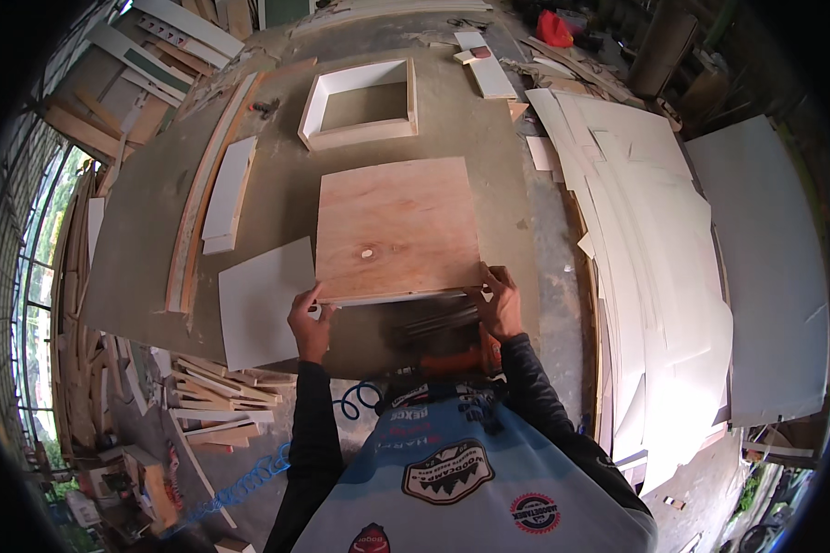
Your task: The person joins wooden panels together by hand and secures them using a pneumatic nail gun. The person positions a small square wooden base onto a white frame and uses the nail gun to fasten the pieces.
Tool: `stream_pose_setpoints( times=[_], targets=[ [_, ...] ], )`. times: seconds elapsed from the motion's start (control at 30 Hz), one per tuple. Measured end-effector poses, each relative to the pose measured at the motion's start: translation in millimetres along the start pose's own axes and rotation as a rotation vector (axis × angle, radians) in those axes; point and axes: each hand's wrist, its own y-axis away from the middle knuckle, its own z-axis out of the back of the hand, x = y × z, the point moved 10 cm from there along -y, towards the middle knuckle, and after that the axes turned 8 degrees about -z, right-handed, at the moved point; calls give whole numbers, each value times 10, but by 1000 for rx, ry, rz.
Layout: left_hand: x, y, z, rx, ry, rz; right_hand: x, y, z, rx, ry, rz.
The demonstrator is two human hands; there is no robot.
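Plywood panel, knotted, over brown table; left hand, right hand gripping near corners; likely stiff, fairly light, edges may splinter; best held by opposite edges

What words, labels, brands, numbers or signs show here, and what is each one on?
I won't copy wording, only place it:
Shirt, middle: dark-and-white badge, lettered.
Shirt, right: round badge, small lettering around it.
Shirt, bottom edge: red-and-dark badge, cut off.
Shirt, nearer the waist: rows of lettering, partly lost in folds.
Wooden board in left hand and right hand: no lettering visible.
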Motion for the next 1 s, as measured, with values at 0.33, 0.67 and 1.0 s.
stream_pose_setpoints(
  times=[0.33,0.67,1.0],
  targets=[
    [-55,88,101,-134,-114,-36,150,163,37,-121,156,167],
    [-99,235,-91,-188,-26,-83,-55,13,149,-262,274,128],
    [-505,370,-277,-292,-77,-125,-234,-386,309,-153,259,238]
  ],
)
